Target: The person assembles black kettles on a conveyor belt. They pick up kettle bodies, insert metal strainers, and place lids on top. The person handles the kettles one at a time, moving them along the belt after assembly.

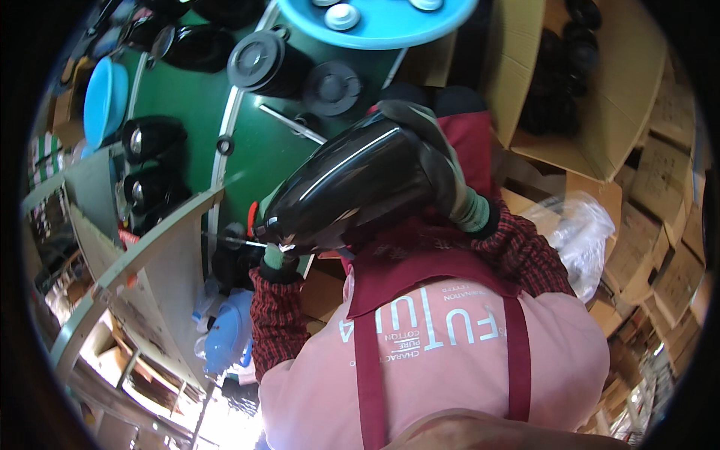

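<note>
I hold a large glossy black plastic shell [352, 187] with a thin pale stripe, tilted in front of my chest. My left hand [274, 259], in a green glove, grips its lower left end, where a small shiny part shows. My right hand [442, 169], in a grey glove, is wrapped over the shell's upper right end. Both plaid sleeves come up from my pink top and dark red apron. A thin metal rod [229, 238] sticks out to the left near my left hand; what holds it I cannot tell.
Beyond the shell is a green work surface [255, 142] carrying round black lids [266, 64], with a blue round tray [375, 30] at the top. More black shells [150, 139] stand on the left. On the right are open cardboard boxes [600, 97] and a clear plastic bag [581, 232].
</note>
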A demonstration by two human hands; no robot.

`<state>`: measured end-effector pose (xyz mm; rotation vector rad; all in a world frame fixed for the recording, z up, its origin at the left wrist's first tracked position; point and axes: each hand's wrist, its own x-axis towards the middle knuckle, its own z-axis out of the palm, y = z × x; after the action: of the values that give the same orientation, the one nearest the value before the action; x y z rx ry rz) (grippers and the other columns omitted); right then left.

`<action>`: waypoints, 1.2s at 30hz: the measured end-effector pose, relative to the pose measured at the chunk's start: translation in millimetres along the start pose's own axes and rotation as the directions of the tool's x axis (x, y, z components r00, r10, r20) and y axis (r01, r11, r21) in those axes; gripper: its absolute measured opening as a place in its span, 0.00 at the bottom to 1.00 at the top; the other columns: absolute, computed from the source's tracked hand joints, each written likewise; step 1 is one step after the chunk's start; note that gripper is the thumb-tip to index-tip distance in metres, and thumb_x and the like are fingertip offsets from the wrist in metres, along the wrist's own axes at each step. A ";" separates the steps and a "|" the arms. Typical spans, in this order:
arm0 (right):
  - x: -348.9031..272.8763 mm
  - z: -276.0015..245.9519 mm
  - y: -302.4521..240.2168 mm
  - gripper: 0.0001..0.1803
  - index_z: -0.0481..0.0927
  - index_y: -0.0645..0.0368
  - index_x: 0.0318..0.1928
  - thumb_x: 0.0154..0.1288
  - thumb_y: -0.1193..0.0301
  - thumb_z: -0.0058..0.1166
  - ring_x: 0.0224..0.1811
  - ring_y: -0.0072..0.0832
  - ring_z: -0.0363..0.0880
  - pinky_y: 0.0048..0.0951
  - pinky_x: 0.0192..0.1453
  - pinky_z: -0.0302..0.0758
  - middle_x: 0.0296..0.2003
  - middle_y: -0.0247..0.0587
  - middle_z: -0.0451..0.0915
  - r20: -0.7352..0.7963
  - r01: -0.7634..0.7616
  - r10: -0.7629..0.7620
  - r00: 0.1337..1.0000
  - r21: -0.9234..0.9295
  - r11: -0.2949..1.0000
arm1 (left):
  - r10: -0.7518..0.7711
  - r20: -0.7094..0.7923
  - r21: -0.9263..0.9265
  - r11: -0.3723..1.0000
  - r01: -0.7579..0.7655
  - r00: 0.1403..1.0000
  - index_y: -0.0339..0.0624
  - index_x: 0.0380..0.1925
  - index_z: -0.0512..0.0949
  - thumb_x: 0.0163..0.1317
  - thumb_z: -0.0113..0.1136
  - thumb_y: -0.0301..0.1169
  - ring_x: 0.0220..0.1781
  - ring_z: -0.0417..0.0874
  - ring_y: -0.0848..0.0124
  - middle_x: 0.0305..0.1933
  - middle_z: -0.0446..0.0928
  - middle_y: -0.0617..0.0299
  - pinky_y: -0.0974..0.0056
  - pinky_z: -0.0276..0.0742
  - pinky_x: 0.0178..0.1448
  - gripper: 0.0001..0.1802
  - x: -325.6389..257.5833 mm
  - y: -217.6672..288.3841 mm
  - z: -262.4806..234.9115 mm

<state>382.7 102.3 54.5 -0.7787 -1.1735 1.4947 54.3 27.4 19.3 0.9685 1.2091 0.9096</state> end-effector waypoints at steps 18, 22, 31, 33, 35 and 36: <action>-100.9 -88.1 66.4 0.39 0.62 0.66 0.74 0.75 0.54 0.59 0.69 0.42 0.75 0.41 0.73 0.74 0.71 0.54 0.70 -0.037 0.132 -0.270 0.962 -0.803 0.581 | 0.725 0.186 0.555 0.479 -0.680 0.663 0.42 0.66 0.73 0.46 0.79 0.44 0.68 0.74 0.52 0.69 0.70 0.49 0.49 0.71 0.71 0.46 -18.3 130.6 141.1; -95.1 -64.2 26.9 0.43 0.63 0.65 0.75 0.78 0.41 0.40 0.71 0.41 0.73 0.42 0.75 0.70 0.71 0.50 0.71 -0.149 0.016 -0.047 0.988 -0.205 0.979 | 0.732 0.342 0.790 0.115 -0.603 0.589 0.55 0.51 0.86 0.43 0.76 0.63 0.67 0.74 0.52 0.64 0.75 0.59 0.42 0.67 0.72 0.37 -25.9 136.6 170.6; -111.2 -33.7 30.9 0.44 0.54 0.62 0.79 0.78 0.41 0.41 0.76 0.37 0.68 0.44 0.83 0.58 0.73 0.51 0.68 -0.222 0.020 0.026 0.975 0.201 0.979 | 0.866 0.307 0.761 0.027 -0.648 0.396 0.61 0.40 0.88 0.39 0.78 0.56 0.62 0.78 0.57 0.53 0.80 0.70 0.41 0.72 0.68 0.26 -36.0 116.7 188.1; -116.0 -37.2 29.3 0.43 0.54 0.61 0.79 0.79 0.43 0.44 0.76 0.36 0.68 0.43 0.83 0.57 0.73 0.49 0.68 -0.120 0.022 -0.032 0.992 -0.090 0.996 | 0.862 0.325 0.736 0.028 -0.676 0.389 0.60 0.39 0.88 0.38 0.79 0.55 0.61 0.78 0.57 0.52 0.80 0.69 0.40 0.72 0.67 0.26 -35.4 117.6 185.2; -122.9 -44.4 22.7 0.41 0.55 0.60 0.78 0.80 0.45 0.44 0.76 0.36 0.68 0.43 0.83 0.57 0.73 0.48 0.69 0.046 0.084 -0.070 0.996 -0.458 0.885 | 0.838 0.366 0.714 0.025 -0.700 0.404 0.58 0.38 0.88 0.37 0.80 0.54 0.62 0.77 0.56 0.53 0.79 0.68 0.39 0.73 0.66 0.27 -35.0 119.9 177.7; -125.7 -44.8 20.7 0.40 0.55 0.59 0.78 0.80 0.46 0.44 0.75 0.36 0.68 0.43 0.83 0.57 0.73 0.47 0.69 0.094 0.119 -0.080 0.992 -0.562 0.818 | 0.832 0.362 0.718 0.039 -0.695 0.420 0.58 0.38 0.88 0.36 0.79 0.55 0.62 0.76 0.56 0.53 0.79 0.68 0.39 0.73 0.67 0.27 -35.4 119.3 179.4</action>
<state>448.7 -6.1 8.2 -1.0481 -1.7216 1.0860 221.3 14.2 159.3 2.5900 1.1767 1.2966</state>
